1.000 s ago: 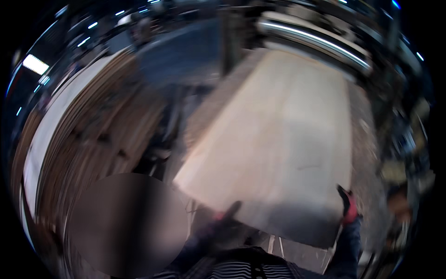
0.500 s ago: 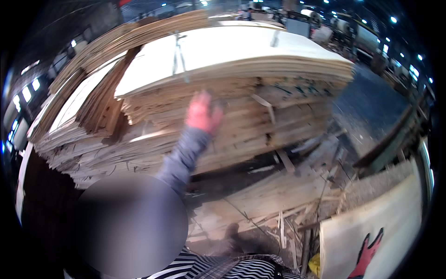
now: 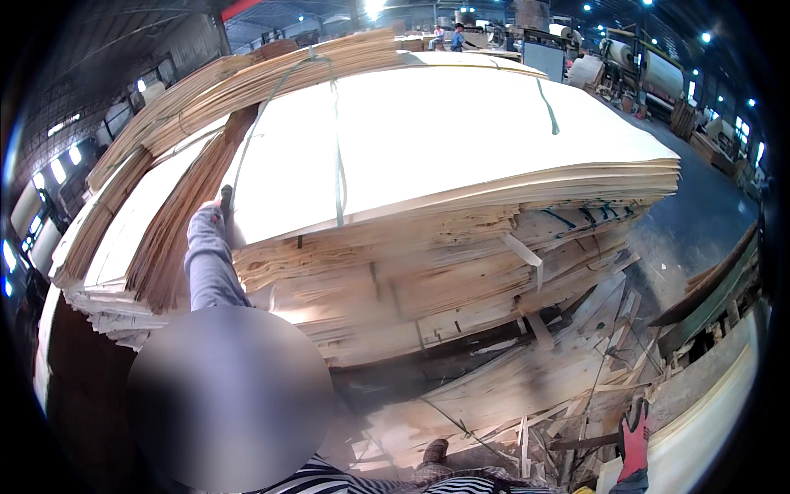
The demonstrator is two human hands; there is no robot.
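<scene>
A tall stack of pale wood veneer sheets (image 3: 444,132) fills the middle, its top sheet glaring white. My left hand (image 3: 217,206), in a red glove with dark fingertips, is at the left edge of this stack's top sheets; the sleeve and wrist hide most of its fingers, so a grip cannot be made out. My right hand (image 3: 634,436), in a red and black glove, is low on the right beside a pale board (image 3: 708,420). Its fingers point up, the thumb a little apart, with nothing seen in them. Green straps (image 3: 337,156) lie across the stack's top.
More veneer bundles (image 3: 123,239) are stacked to the left. Broken wood strips (image 3: 576,403) and loose straps litter the floor before the stack. A boot (image 3: 436,451) shows at the bottom. Two people (image 3: 457,38) stand far back near machinery. A blurred oval covers part of my left arm.
My left hand has moved left from the stack's front to its left edge. The right hand has come off the board's face, its spread fingers drawn closer together. The view has shifted.
</scene>
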